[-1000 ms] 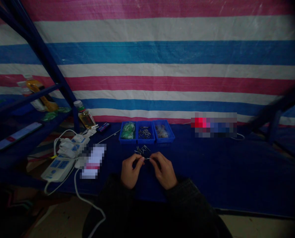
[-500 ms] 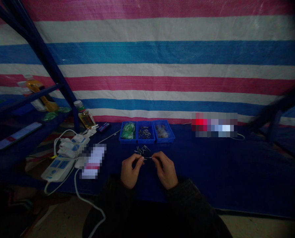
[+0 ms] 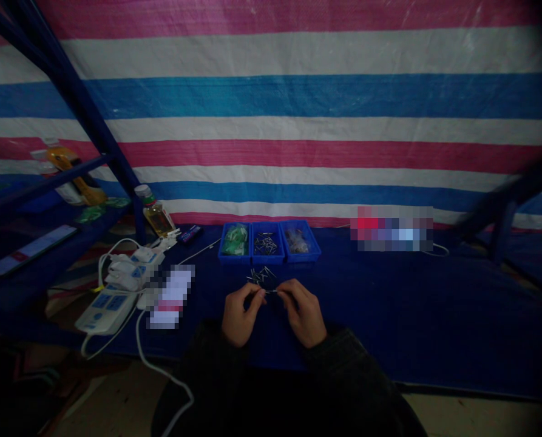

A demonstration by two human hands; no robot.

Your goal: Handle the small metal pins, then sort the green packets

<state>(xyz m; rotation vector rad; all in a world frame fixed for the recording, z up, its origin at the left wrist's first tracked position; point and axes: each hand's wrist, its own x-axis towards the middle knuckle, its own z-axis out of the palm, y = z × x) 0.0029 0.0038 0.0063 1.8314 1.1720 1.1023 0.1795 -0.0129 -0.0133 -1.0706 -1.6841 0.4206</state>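
My left hand (image 3: 240, 315) is closed in a pinch, thumb against forefinger, at the near side of the blue table. Opposite it my right hand (image 3: 308, 315) pinches too. A thin, shiny metal pin (image 3: 271, 292) spans the small gap between both sets of fingertips; its ends are hidden by the fingers. Just beyond the hands lies a loose pile of similar metal pins (image 3: 262, 276). Behind that stand three blue trays side by side: a left tray (image 3: 235, 260) with green packets, a middle tray (image 3: 267, 259) with metal pins, and a right tray (image 3: 301, 258) with clear small pieces.
At left are white power strips (image 3: 109, 312) with plugs and cables, a phone (image 3: 173, 297) and a bottle (image 3: 156, 212). A blue metal frame (image 3: 93, 130) rises there. A blurred, lit object (image 3: 391, 229) lies back right, before a striped sheet (image 3: 298, 97).
The fingertips of my two hands have drawn slightly closer together along the pin, the right ones shifting a little left. Trays and loose pins stay where they were.
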